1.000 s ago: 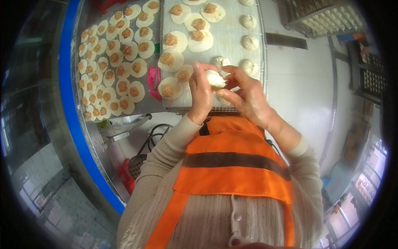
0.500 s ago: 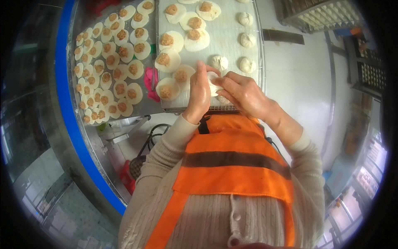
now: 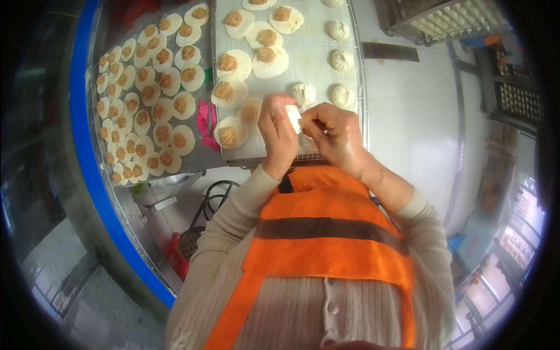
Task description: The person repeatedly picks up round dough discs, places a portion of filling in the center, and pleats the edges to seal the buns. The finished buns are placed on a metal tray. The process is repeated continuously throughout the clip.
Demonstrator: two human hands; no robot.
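A white dough bun (image 3: 293, 118) is held between my two hands above the near edge of the tray. My left hand (image 3: 277, 131) curls around its left side. The fingertips of my right hand (image 3: 335, 135) pinch the edge of its dough; the filling inside is mostly hidden. Just beyond my hands sits a pleated bun (image 3: 303, 94), and another pleated bun (image 3: 343, 96) lies to its right. A dough round with brown filling (image 3: 231, 133) rests left of my left hand. Part of one more bun shows below my right fingers.
The lined tray (image 3: 312, 58) carries filled rounds on its left and a column of pleated buns on its right. Several more filled rounds (image 3: 179, 105) cover the metal table at left. A pink cloth (image 3: 206, 119) lies between them. Racks of trays (image 3: 449, 23) stand at far right.
My left hand has rolled inward, its fingers now curled around the bun instead of upright. My right hand has shifted slightly left, still pinching the dough. The whole view has shifted a little.
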